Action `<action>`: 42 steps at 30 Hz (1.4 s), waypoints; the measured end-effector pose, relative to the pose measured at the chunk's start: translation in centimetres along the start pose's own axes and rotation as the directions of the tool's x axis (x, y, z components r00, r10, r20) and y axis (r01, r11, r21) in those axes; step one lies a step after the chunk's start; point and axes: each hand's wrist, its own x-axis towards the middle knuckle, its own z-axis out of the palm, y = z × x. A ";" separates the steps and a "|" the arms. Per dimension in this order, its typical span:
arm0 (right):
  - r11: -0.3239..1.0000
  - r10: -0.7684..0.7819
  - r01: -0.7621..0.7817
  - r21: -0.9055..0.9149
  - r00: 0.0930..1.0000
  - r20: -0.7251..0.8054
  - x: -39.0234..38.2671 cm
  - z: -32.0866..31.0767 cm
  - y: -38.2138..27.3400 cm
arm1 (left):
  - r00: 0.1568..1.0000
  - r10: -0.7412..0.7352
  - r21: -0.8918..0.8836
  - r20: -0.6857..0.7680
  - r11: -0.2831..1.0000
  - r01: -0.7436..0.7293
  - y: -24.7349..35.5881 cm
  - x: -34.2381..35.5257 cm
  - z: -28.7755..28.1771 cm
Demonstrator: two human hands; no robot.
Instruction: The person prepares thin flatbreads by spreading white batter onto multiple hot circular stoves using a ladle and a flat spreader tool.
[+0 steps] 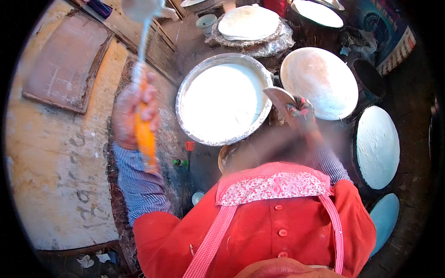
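Observation:
My left hand (135, 111), raised and blurred, is closed round the orange handle of a ladle (144, 134). Its pale bowl points up at the top edge of the view. My right hand (303, 113) grips a flat, curved scraper (279, 98), whose blade reaches over the right rim of a big metal basin (183, 123). White batter (225, 103) fills much of the basin. Just beyond the right hand lies a round griddle (320, 83) with a thin whitish layer, browned in patches.
More round griddles with white sheets stand at the right, one (378, 147) beside my right arm. Farther back, a stack of pale flatbreads (248, 23) rests on a round support near a small bucket (206, 24). A brown board (67, 62) lies on the left surface.

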 end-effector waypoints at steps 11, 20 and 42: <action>0.987 0.087 -0.080 -0.141 0.995 0.046 -6.1 -0.3 7.8 | 0.718 -0.696 -0.497 -0.006 0.625 0.602 -17.9 -2.4 -13.7; 0.988 0.150 -0.146 -0.052 0.986 0.076 -5.7 1.0 -0.3 | 0.953 -0.246 -0.183 -0.179 0.960 0.214 -10.4 -3.0 -7.2; 0.878 0.468 -0.474 0.072 0.816 -0.340 -20.4 -4.8 7.2 | 0.856 -0.503 -0.162 -0.115 0.860 0.484 -13.0 1.5 -10.3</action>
